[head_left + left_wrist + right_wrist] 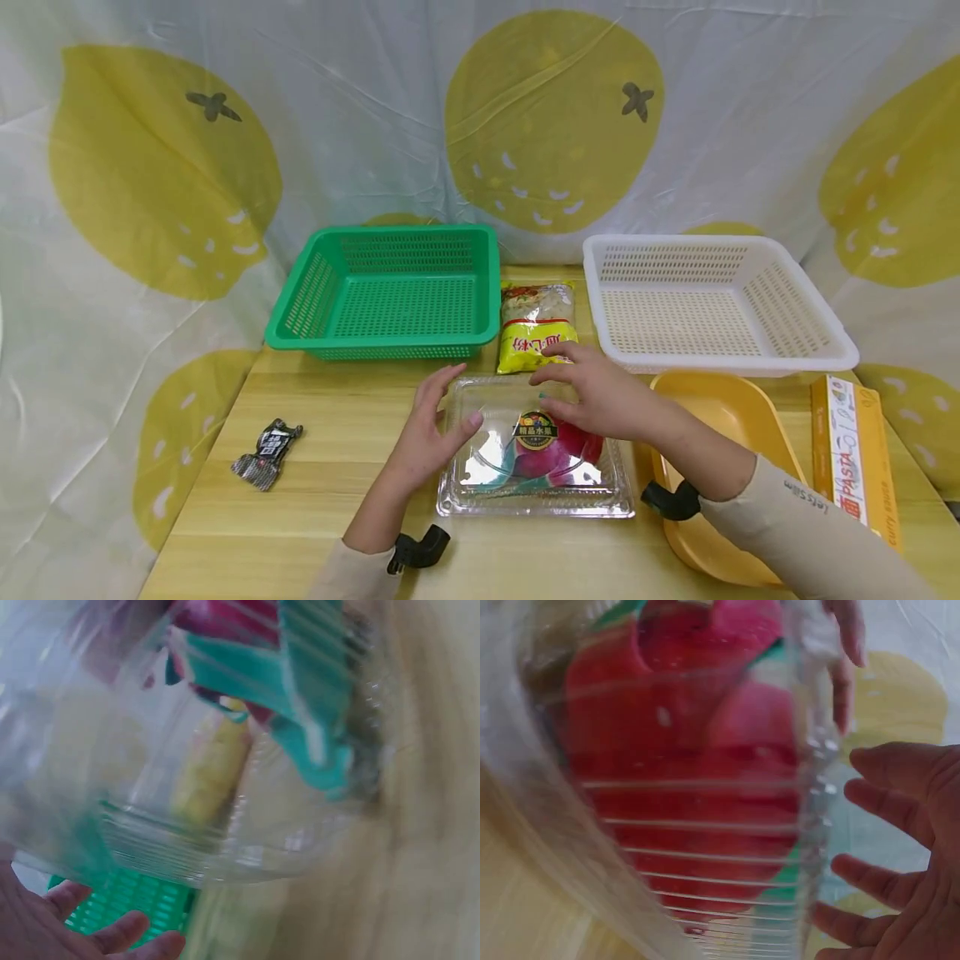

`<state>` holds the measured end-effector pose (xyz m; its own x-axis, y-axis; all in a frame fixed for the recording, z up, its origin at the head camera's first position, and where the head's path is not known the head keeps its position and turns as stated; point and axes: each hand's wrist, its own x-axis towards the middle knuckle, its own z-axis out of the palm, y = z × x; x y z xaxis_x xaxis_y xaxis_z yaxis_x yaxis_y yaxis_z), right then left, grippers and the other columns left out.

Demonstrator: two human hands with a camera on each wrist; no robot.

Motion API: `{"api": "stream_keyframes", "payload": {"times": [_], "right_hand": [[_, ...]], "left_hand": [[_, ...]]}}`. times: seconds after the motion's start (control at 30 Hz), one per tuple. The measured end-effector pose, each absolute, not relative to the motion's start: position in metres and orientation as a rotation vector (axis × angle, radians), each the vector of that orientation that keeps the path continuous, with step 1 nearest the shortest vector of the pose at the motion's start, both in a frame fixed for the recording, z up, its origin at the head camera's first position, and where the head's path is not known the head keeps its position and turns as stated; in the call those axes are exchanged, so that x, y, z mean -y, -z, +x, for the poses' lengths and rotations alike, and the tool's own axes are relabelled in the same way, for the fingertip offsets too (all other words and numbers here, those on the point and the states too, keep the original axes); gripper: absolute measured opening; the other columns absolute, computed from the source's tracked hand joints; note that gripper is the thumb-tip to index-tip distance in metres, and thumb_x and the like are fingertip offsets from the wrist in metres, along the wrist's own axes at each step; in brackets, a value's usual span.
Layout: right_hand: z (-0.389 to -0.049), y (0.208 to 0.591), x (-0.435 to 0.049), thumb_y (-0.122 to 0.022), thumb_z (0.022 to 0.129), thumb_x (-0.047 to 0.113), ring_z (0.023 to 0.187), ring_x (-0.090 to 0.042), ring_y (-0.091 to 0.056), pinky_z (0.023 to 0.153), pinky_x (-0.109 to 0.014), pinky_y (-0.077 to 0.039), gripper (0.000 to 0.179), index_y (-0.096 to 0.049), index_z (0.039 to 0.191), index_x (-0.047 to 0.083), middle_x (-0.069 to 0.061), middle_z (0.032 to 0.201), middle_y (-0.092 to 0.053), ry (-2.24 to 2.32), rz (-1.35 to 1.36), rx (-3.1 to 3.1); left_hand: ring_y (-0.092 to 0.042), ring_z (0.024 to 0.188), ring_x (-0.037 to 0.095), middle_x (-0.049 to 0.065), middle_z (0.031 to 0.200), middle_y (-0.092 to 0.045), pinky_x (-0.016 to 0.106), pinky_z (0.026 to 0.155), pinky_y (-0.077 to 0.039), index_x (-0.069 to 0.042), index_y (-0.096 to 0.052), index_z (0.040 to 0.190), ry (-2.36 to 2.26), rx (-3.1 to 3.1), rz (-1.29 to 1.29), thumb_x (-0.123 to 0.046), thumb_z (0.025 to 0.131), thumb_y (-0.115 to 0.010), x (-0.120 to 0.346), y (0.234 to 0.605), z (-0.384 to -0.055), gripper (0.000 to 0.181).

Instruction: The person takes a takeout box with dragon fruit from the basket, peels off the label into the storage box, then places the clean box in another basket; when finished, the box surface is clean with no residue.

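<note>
A clear plastic clamshell box [495, 500] with a black and gold label sits closed at the front middle of the table. Through its lid show red, pink and teal pieces [540, 462], whose kind I cannot make out. At the box's left side is my left hand [427, 425], fingers spread and thumb over the lid. My right hand [600, 392] hovers about the back right part of the lid, fingers loosely bent. In the right wrist view a gap shows between those fingers [877, 881] and the box wall. Neither hand grips anything.
Behind stand a green basket [412, 342] and a white basket [720, 362], with a yellow noodle bag [536, 329] between them. An orange tray [720, 542] lies under my right forearm, beside a pasta box [855, 458]. A small black packet [268, 454] lies left.
</note>
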<state>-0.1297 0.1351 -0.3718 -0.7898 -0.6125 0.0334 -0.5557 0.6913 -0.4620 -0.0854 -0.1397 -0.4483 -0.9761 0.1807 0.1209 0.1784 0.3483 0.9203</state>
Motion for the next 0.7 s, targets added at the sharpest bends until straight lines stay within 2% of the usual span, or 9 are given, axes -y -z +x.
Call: {"api": "stream_keyframes", "payload": {"times": [0.17,0.3,0.47,0.7], "right_hand": [[-0.129,0.38,-0.132,-0.075,0.093,0.032,0.132,-0.042,-0.056,0.105,-0.057,-0.05,0.03,-0.075,0.121,0.02,-0.018,0.145,-0.056,0.614,-1.105,-2.749],[-0.129,0.385,-0.132,-0.073,0.095,0.032,0.132,-0.042,-0.057,0.106,-0.057,-0.05,0.028,-0.074,0.121,0.022,-0.019,0.147,-0.056,0.587,-1.115,-2.725],[-0.13,0.387,-0.133,-0.071,0.097,0.031,0.132,-0.04,-0.057,0.107,-0.057,-0.049,0.025,-0.076,0.12,0.023,-0.018,0.146,-0.058,0.582,-1.149,-2.707],[-0.133,0.389,-0.131,-0.073,0.095,0.028,0.137,-0.031,-0.055,0.109,-0.051,-0.049,0.018,-0.08,0.111,0.023,-0.01,0.139,-0.065,0.604,-1.233,-2.695]], "left_hand": [[-0.028,0.15,0.048,0.019,0.166,-0.023,0.078,0.109,-0.03,-0.021,-0.045,0.154,-1.86,-2.494,0.347,-0.026,0.095,-0.071,0.137,0.461,-0.081,0.064],[-0.025,0.152,0.048,0.02,0.165,-0.024,0.08,0.111,-0.023,-0.02,-0.051,0.149,-1.884,-2.469,0.377,-0.022,0.097,-0.068,0.136,0.468,-0.083,0.054],[-0.022,0.153,0.048,0.02,0.165,-0.024,0.077,0.116,-0.018,-0.018,-0.055,0.144,-1.902,-2.463,0.371,-0.02,0.098,-0.067,0.134,0.472,-0.083,0.048],[-0.02,0.155,0.047,0.016,0.166,-0.025,0.073,0.119,-0.015,-0.017,-0.057,0.141,-1.933,-2.433,0.306,-0.019,0.099,-0.064,0.13,0.474,-0.085,0.042]]}}
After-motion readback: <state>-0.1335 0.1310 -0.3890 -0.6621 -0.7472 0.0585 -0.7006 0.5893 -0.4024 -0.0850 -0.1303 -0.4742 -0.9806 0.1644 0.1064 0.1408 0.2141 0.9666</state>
